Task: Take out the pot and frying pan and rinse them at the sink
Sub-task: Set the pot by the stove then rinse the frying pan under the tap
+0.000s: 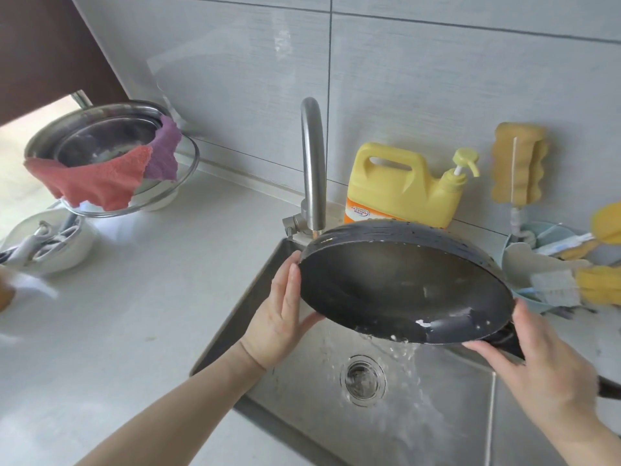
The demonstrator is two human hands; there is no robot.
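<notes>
Left hand [280,317]: fingers straight and together, palm flat against the left rim of the frying pan [403,290], thumb hooked under the lower edge; steadying more than clasping. Right hand [544,364]: wrapped around the dark handle [608,390] where it joins the pan body, fingertips reaching onto the lower rim; stub of handle poking out past the wrist toward the lower right.

Between the two hands, tilted steeply over the sink [268,391], inner face turned toward the wearer. Long axis running from the left hand's rim diagonally down to the right hand's handle. Low point of the rim just left of the right hand, water [408,368] spilling off there and splashing beside the drain [363,380] directly beneath. Probably a pour-off stage of the rinse; pivoting likely done by the right hand, nearer the low lip, with the left only guiding.

Pan: dark nonstick-looking bowl, smooth and wet, speckled outer wall, a few white flecks near the low edge. Sink: brushed steel, flat-walled.

Beyond the left hand's fingertips, a curved steel faucet [313,163]. Behind the pan, a yellow detergent jug [400,186] with pump. Above the right hand, a yellow sponge [519,163] against the tile. Far out past the left hand, a steel pot [100,139] draped with a red cloth [94,183] and a purple cloth [164,153].
</notes>
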